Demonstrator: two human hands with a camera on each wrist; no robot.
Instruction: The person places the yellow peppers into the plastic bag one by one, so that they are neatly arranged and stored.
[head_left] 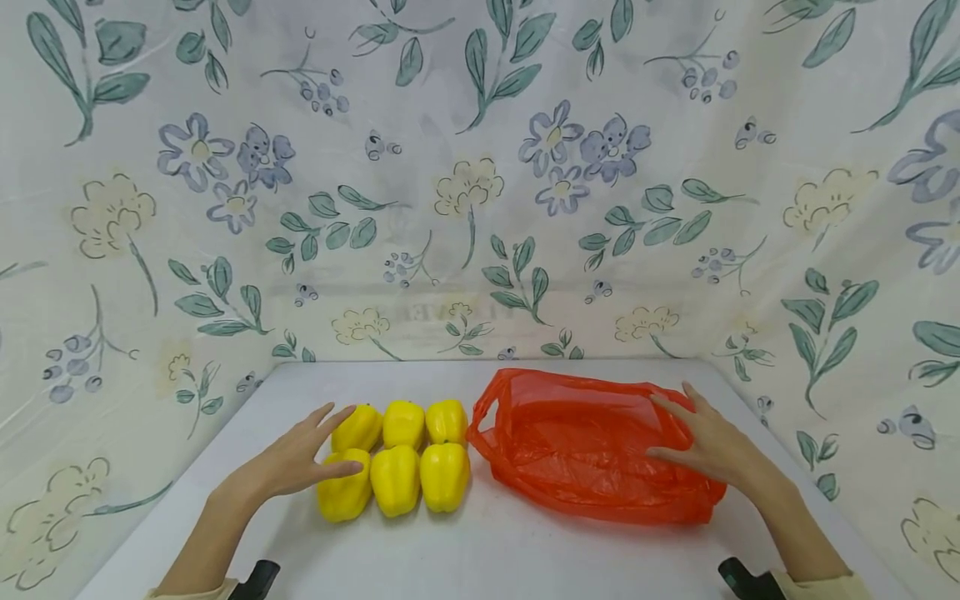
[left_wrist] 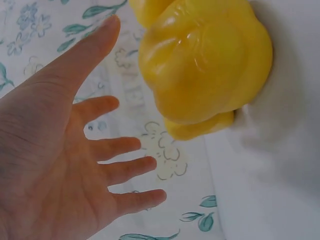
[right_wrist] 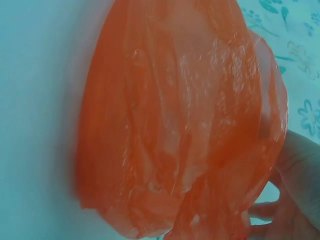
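Note:
Several yellow bell peppers sit side by side in two rows on the white table. My left hand is at their left end, fingers spread, and overlaps the nearest peppers in the head view. From the left wrist, a gap shows between the spread left hand and a glossy pepper. To the right of the peppers lies a crumpled red plastic bag, its handle loop toward them. My right hand is at the bag's right end, fingers spread; the bag partly hides it in the right wrist view.
The white table ends at a flower-patterned cloth that hangs behind it and along both sides. Dark wrist devices sit at both sleeve cuffs.

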